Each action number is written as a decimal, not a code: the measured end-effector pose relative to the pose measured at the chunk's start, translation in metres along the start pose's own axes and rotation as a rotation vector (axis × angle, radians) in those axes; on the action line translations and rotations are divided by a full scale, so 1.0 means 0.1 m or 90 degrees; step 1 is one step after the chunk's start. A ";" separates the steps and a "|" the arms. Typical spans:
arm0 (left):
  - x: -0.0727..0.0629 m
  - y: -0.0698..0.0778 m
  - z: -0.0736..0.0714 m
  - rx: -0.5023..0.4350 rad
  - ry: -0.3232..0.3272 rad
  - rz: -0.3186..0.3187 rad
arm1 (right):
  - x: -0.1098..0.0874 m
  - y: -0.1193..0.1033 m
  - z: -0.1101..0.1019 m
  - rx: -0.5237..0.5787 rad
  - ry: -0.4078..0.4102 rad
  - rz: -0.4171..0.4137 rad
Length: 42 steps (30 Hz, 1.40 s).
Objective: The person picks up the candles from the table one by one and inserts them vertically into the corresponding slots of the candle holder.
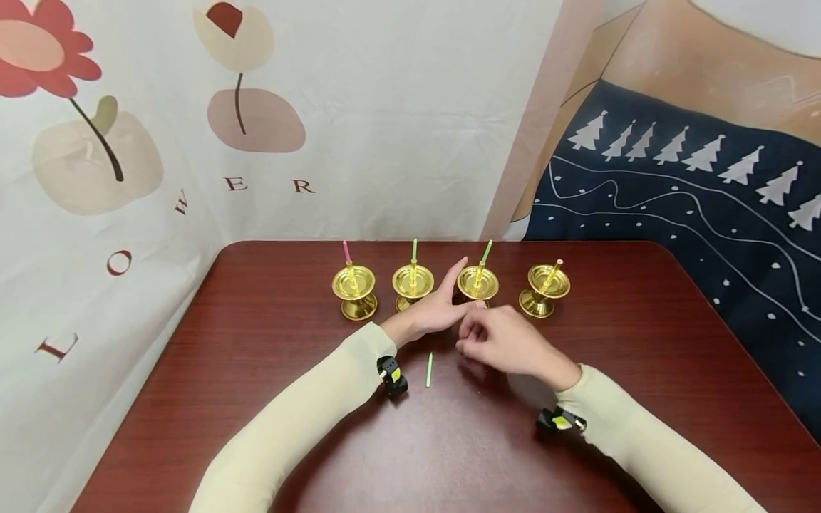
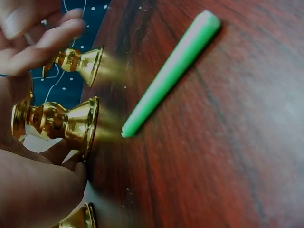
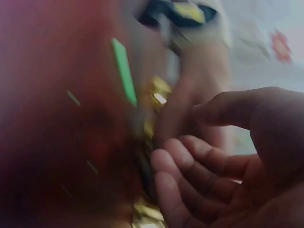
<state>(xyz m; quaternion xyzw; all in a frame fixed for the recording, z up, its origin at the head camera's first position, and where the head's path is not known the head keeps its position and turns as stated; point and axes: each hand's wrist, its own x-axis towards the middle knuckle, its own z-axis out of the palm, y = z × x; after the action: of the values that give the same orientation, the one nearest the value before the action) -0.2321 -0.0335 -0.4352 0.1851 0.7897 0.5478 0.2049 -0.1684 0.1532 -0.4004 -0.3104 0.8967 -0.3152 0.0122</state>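
Note:
Four small brass candle holders stand in a row at the back of the table. My left hand holds the third candle holder, its fingers and thumb around the lower body. This holder bears a thin green candle. In the left wrist view the brass stem shows among my fingers. Just right of it, my right hand hovers with loosely curled fingers and nothing in them. A loose green candle lies on the table, below the left hand.
The first holder carries a pink candle, the second holder a green candle. On the far right, the fourth holder shows a short pinkish tip. A printed cloth hangs behind the brown table.

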 end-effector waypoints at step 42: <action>-0.41 0.01 0.09 -0.055 0.046 -0.046 | -0.46 0.62 -0.20 0.022 -0.114 -0.015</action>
<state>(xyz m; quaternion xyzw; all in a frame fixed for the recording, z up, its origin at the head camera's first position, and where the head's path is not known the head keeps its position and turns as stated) -0.1924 -0.0474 -0.4321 0.1277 0.7784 0.5800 0.2036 -0.1697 0.2281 -0.4279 -0.3474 0.8828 -0.3018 0.0941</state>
